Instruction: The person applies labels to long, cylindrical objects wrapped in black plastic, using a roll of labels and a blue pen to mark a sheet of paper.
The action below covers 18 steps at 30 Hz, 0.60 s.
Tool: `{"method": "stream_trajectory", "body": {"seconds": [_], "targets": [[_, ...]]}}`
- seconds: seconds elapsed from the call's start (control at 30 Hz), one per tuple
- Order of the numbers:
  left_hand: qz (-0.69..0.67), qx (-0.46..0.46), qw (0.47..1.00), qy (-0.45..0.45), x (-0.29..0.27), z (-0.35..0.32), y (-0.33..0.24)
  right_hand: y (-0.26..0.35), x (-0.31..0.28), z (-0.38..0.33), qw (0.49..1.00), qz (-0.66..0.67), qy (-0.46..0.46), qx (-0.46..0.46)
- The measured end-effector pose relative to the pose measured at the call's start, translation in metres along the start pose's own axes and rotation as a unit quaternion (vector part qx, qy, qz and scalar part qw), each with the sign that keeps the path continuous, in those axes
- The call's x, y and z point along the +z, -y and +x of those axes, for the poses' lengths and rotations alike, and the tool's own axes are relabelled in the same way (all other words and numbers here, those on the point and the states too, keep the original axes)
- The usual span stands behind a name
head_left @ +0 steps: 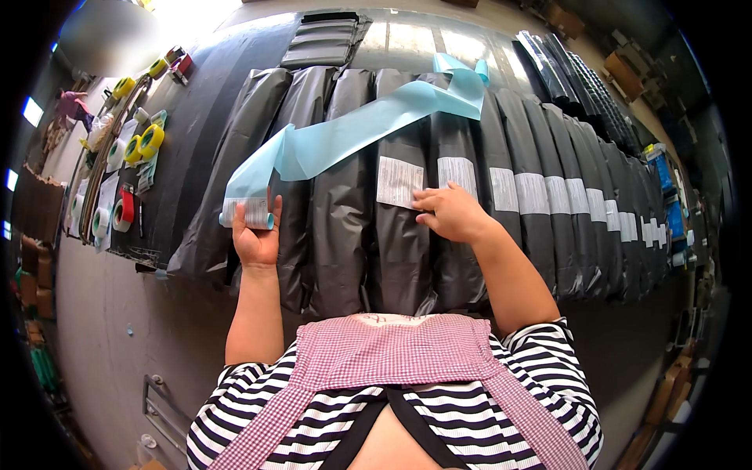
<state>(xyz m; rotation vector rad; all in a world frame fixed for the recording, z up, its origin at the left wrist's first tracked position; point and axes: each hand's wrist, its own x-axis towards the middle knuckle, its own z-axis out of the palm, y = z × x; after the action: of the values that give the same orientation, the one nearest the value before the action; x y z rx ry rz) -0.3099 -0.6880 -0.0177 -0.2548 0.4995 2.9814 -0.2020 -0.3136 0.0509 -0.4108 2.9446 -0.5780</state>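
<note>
Strip (345,141) is likely feeling light, floppy, so I'm pinching its rolled end (256,212) left-handed (left hand (257,246)), right hand (456,215) resting loosely spread on label (399,180).

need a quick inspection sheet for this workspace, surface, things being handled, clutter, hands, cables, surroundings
Surface: dark table, shiny toward its far side
Things handled: row of dark-grey packages, several bearing white labels; light-blue strip draped across some packages
Clutter: yellow tape rolls and red tape roll at left; folded grey stack at the far side; black bundles at far right
Left hand: holds the strip's near end
Right hand: fingertips at the edge of one white label
Cables: nothing seen
Surroundings: cardboard boxes at upper right; another person at far left
</note>
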Motion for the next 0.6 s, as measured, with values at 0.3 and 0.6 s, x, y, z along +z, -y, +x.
{"method": "stream_trajectory", "body": {"seconds": [0.3, 0.6], "targets": [[0.054, -0.016, 0.998, 0.010, 0.002, 0.007, 0.016, 0.015, 0.074, 0.070, 0.983, -0.030, -0.136, 0.123], [0.039, -0.032, 0.999, -0.007, 0.004, 0.001, 0.013, 0.057, 0.070, 0.009, 0.998, -0.007, -0.049, 0.037]]}}
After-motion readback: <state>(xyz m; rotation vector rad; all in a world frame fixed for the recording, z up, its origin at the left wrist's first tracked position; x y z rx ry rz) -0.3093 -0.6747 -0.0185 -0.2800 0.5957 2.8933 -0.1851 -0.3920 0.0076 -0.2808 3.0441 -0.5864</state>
